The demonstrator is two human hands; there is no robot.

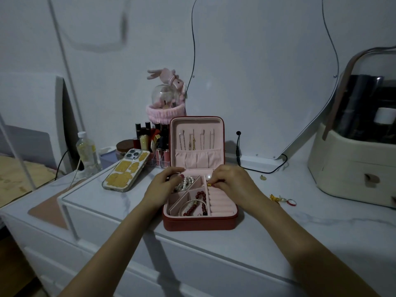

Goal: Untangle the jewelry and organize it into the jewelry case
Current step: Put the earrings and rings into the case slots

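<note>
While our right hand point(230, 183) pinches a small gold piece point(209, 185) over the ring rolls point(220, 202), our left hand point(166, 183) rests curled on the open red jewelry case point(199, 221) rim, seemingly holding nothing. Pearls point(184, 183) sit partly hidden under it; the dark red beads point(198, 203) lie in the front compartment. No readable writing; loose bits point(282, 200) on the dresser point(235, 249) are too small to identify.

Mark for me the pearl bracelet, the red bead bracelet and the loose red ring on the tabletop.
pearl bracelet point(186, 182), head view, on the pearls beside the left hand.
red bead bracelet point(194, 207), head view, on its lower beads.
red ring point(291, 202), head view, on its band.
</note>
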